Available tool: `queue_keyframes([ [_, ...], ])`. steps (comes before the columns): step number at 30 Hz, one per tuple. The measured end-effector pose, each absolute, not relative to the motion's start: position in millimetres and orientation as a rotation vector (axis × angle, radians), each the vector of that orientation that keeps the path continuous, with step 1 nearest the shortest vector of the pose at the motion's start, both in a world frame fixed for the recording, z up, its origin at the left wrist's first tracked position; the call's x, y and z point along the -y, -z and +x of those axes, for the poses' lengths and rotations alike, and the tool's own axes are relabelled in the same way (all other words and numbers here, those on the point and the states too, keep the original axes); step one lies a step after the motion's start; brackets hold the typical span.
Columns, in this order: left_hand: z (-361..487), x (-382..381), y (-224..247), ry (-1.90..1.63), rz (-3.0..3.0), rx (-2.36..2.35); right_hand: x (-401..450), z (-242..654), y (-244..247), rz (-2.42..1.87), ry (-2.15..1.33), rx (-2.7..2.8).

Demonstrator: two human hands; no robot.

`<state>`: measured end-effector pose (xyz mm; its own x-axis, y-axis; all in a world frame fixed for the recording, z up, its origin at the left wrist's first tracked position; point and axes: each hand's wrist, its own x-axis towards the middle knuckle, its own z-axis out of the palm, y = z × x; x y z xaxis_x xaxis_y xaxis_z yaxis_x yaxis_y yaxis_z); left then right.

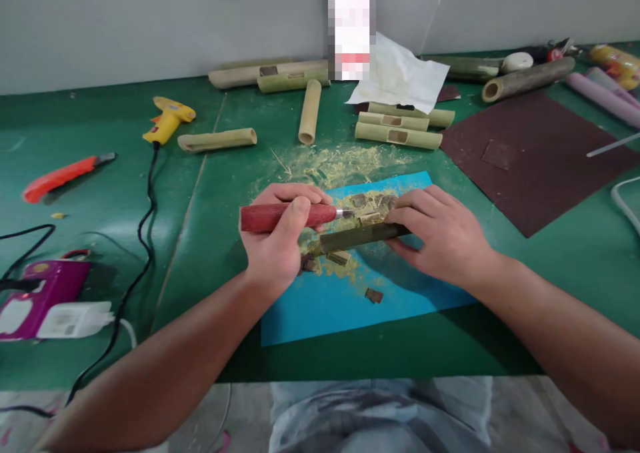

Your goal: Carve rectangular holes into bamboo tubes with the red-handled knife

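My left hand (277, 239) is closed around the red wooden handle of a carving tool (285, 217). The tool's short metal tip points right, just above a dark bamboo tube (363, 237); I cannot tell whether they touch. Gripping the tube's right end is my right hand (440, 233), its fingers bent over the top and the thumb below. The tube lies slightly tilted over a blue sheet (320, 313). Pale shavings and several cut bamboo chips (374, 295) are scattered on the sheet around it.
Cut bamboo tubes (399, 135) lie at the back of the green table (200, 333), near a white paper (400, 73). Brown sandpaper (530, 166) is at right. A yellow glue gun (170, 119), an orange utility knife (65, 178) and a purple power strip (50, 293) with cords are left.
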<state>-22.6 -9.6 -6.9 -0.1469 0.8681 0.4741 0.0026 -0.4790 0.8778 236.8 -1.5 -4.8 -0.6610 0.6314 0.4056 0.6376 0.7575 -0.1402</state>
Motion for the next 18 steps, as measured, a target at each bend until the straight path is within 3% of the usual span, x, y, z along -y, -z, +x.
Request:
queue_keyframes([
  [18, -21.8, 12.6, 9.0, -1.618, 1.428, -1.007, 0.2, 236.8, 4.1, -0.866, 0.241, 2.532],
])
